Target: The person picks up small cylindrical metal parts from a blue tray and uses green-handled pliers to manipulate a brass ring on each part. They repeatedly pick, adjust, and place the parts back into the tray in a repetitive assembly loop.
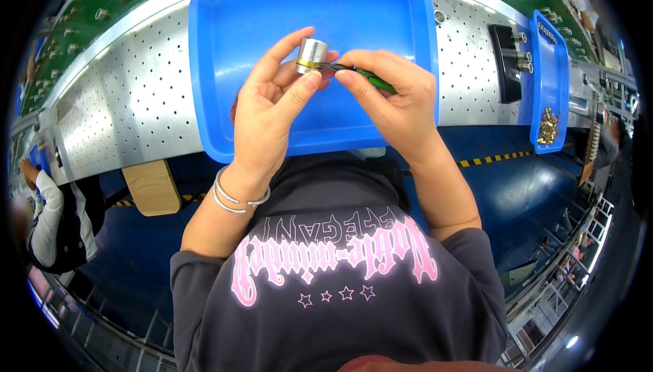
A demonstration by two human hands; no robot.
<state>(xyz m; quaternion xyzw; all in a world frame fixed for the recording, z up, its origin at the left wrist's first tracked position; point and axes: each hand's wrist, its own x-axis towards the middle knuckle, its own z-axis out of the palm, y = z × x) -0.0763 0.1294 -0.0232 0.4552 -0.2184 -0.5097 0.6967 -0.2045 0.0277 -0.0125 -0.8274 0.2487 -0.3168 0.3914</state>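
Observation:
Above a large blue tray (272, 4), my left hand (265, 113) pinches a short silver metal cylinder (313, 51) between thumb and fingers. A yellowish ring runs around the cylinder near its lower end. My right hand (405, 93) grips a green-handled tool (373, 81) with a slim dark tip; its exact kind is hard to tell. That tip meets the cylinder at the ring, close to my left thumb. Some left fingers are partly hidden behind the cylinder.
The tray rests on a perforated metal bench (129, 100). To the right are a black flat object (505, 64), several metal sleeves (524, 57) and a narrow blue tray (560, 79) holding brass pieces (548, 127). A wooden stool (151, 188) and another person (64, 222) are at left.

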